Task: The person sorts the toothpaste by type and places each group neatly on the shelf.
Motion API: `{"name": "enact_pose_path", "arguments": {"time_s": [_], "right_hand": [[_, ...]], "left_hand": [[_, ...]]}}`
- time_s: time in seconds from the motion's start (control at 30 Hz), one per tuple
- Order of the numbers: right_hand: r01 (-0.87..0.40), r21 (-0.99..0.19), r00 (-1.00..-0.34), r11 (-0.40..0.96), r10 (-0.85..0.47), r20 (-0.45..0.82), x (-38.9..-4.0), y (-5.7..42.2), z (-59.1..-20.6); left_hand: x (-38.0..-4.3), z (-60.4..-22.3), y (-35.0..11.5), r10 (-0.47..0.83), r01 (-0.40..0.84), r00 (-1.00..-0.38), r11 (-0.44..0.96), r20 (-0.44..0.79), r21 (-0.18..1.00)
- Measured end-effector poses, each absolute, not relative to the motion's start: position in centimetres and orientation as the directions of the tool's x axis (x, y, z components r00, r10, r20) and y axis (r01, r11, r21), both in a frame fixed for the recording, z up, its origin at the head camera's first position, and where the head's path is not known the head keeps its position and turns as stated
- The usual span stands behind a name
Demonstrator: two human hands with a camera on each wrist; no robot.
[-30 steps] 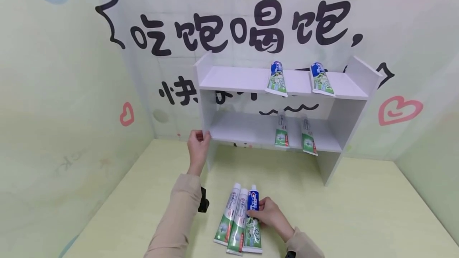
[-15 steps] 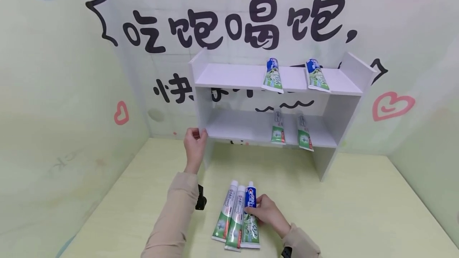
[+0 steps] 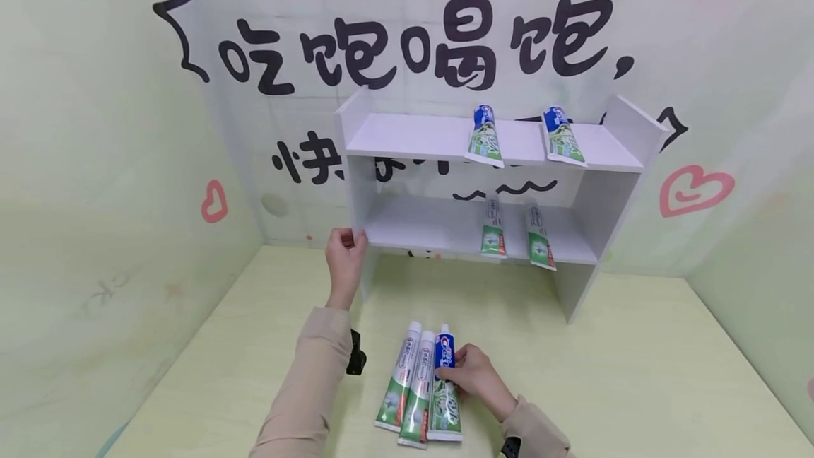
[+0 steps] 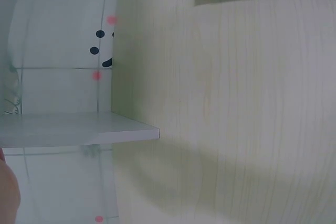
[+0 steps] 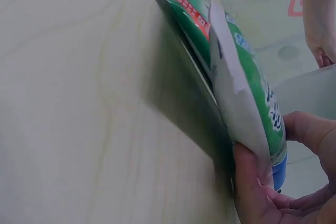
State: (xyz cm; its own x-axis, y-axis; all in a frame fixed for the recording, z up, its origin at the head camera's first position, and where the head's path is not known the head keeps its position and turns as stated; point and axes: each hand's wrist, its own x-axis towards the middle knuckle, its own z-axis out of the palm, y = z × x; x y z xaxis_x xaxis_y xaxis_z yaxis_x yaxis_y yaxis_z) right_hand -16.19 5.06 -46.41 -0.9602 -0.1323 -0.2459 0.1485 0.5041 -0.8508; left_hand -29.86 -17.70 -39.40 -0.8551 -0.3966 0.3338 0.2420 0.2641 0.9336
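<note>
My right hand [image 3: 477, 380] pinches a blue-and-green toothpaste tube [image 3: 444, 408] between thumb and fingers, at the right end of a small row on the table. In the right wrist view the tube's flat end [image 5: 226, 61] tilts up over a neighbouring tube, with my thumb and fingers on opposite faces. Two white-and-green toothpaste tubes [image 3: 417, 391] lie beside it on the left, partly overlapping. Up at the white shelf [image 3: 413, 223], my left hand [image 3: 345, 263] grips the front edge of its left side panel, fingers curled and partly hidden behind the panel.
On the upper board lie two blue-and-green toothpaste tubes [image 3: 485, 136], spaced apart, ends jutting over the front edge. Two white-and-green tubes [image 3: 493, 235] lie likewise on the lower board. The pale yellow table [image 3: 649, 366] meets printed walls [image 3: 159, 161] at the back and sides.
The head view has shifted slightly, moving the whole scene a little left in the picture. Both hands keep their places on the shelf panel and the toothpaste tube.
</note>
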Motion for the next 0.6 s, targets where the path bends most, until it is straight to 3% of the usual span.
{"name": "enact_pose_path", "arguments": {"time_s": [0.6], "right_hand": [[0.178,-0.880,-0.954,0.439,-0.141,-0.264,-16.3,5.6,-44.3]], "left_hand": [[-29.9,-39.4,-17.7,-0.395,0.238,-0.856,0.272,0.333,0.933]]}}
